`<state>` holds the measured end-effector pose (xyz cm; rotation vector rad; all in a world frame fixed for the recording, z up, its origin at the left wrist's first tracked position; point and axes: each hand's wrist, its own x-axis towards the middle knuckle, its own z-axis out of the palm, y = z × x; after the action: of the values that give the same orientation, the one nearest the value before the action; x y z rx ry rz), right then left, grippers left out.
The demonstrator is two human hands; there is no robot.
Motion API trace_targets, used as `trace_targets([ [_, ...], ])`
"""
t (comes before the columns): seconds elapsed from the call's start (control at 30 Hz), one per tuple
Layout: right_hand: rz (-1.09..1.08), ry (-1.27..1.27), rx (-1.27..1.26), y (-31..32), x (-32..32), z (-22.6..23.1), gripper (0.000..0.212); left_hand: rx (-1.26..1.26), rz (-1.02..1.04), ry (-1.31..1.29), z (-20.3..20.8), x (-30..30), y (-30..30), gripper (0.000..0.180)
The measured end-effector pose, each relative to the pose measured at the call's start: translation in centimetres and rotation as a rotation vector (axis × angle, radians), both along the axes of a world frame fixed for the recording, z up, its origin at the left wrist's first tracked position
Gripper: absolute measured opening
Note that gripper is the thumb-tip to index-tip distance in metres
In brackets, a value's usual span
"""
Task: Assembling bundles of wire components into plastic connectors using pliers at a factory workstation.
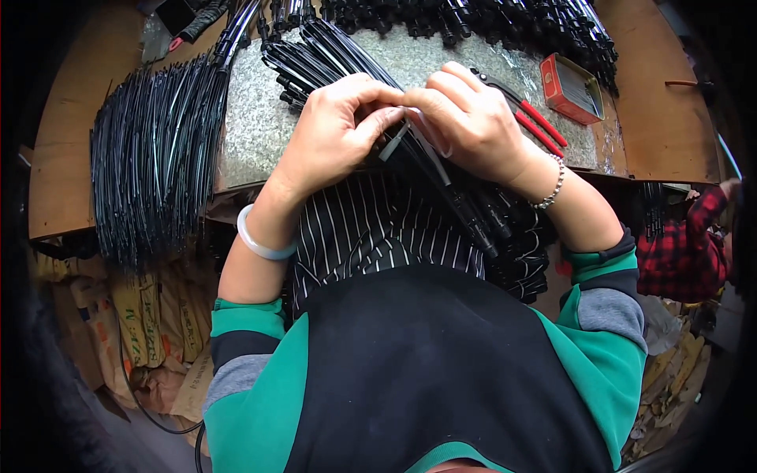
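A bundle of thin black rods [327,57] runs slantwise under both my hands, from the slab towards my lap. Around its middle goes a translucent whitish strip [430,135], looped on the right side, with a short end sticking out below my left thumb. My left hand [335,130] is closed in a pinch at the strip, thumb against the bent forefinger. Pressed close beside it, my right hand [473,126] has its fingers curled over the strip and the bundle. The fingertips of both hands meet, so the exact grip is partly hidden.
Beneath the work lies a grey speckled slab [256,130] on a wooden table [63,158]. Red-handled pliers [540,126] and a red box [569,98] sit to the right. More black rods [154,158] overhang the left edge. A person in red plaid [676,264] is at the right.
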<state>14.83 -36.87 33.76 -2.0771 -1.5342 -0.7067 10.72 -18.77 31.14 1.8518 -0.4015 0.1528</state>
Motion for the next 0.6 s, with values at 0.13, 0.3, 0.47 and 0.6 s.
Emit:
trace_targets([
  [0.13, 0.022, 0.131, -0.008, -1.2, 0.7, 0.9, 0.013, 0.049, 0.029, 0.026, 0.2, -0.4, 0.0, 0.006],
  [0.3, -0.163, 0.645, -0.212, -4.5, 0.0, 0.6, 0.019, 0.649, 0.229, -0.474, 0.7, -1.4, 1.3, 0.007],
  [0.47, -0.298, 0.502, -0.228, -4.9, -4.5, 2.0, 0.081, 0.636, 0.375, -0.817, 1.0, 1.7, 3.7, 0.029],
  [0.6, -0.393, 0.539, -0.567, -4.3, -7.2, 1.0, 0.104, 0.864, 0.311, -0.690, 0.6, 5.8, 6.2, 0.034],
])
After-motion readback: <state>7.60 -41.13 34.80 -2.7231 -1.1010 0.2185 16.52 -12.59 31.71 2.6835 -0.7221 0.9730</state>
